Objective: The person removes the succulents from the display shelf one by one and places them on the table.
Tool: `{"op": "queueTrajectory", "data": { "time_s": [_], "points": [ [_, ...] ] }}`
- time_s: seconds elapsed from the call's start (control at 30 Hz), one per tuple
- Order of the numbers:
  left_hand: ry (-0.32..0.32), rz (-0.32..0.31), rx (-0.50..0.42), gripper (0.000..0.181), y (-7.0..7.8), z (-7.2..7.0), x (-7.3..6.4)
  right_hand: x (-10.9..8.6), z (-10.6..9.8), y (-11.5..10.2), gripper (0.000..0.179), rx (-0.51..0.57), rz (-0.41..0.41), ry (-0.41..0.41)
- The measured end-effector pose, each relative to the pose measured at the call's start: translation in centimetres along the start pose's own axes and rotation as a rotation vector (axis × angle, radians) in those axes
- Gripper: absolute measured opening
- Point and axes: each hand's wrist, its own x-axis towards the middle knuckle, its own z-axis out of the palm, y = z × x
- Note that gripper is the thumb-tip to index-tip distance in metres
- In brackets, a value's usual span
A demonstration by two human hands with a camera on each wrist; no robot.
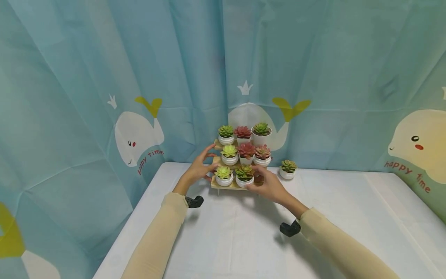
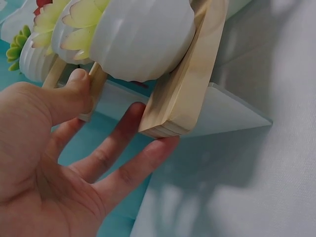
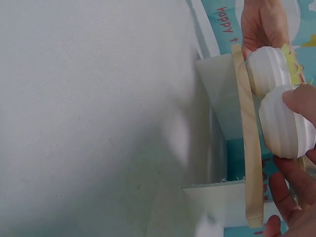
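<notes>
A three-tier wooden stand (image 1: 216, 184) holds small potted succulents in white pots. At its left side, my left hand (image 1: 198, 170) spreads its fingers against the board ends, with the thumb (image 2: 74, 91) on the middle board and fingertips (image 2: 165, 143) at the bottom board (image 2: 182, 108). On the bottom tier, my right hand (image 1: 270, 186) grips a white-potted green-and-red succulent (image 1: 245, 173), thumb on the pot's (image 3: 281, 128) front, fingers around its far side. To its left is a yellow-green succulent (image 1: 223, 173). The right end of the bottom board is partly hidden by my right hand.
Another potted green succulent (image 1: 287, 169) stands on the white table (image 1: 341, 217), right of the stand. The middle tier holds a red succulent (image 1: 246, 150) among its pots. Behind everything hangs a blue curtain (image 1: 195, 77) with whale prints.
</notes>
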Motion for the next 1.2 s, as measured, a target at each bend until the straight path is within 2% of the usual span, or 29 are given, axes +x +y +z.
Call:
{"op": "queueTrajectory", "data": {
  "time_s": [0.33, 0.43, 0.77, 1.2],
  "points": [
    [-0.002, -0.008, -0.01, 0.079, 0.0, 0.0, 0.0, -0.7, -1.2, -0.3, 0.066, -0.015, -0.025, -0.022],
    [-0.005, -0.003, -0.013, 0.078, -0.1, 0.1, 0.0, -1.0, -1.8, -0.5, 0.067, 0.002, -0.028, -0.042],
    [-0.003, -0.002, -0.007, 0.079, 0.1, 0.3, -0.2, -2.3, -4.1, -0.8, 0.069, -0.036, -0.063, -0.06],
    [-0.024, 0.012, -0.035, 0.08, -0.3, 0.0, 0.2, -4.0, -7.0, 0.1, 0.065, -0.112, -0.061, -0.034]
  ]
}}
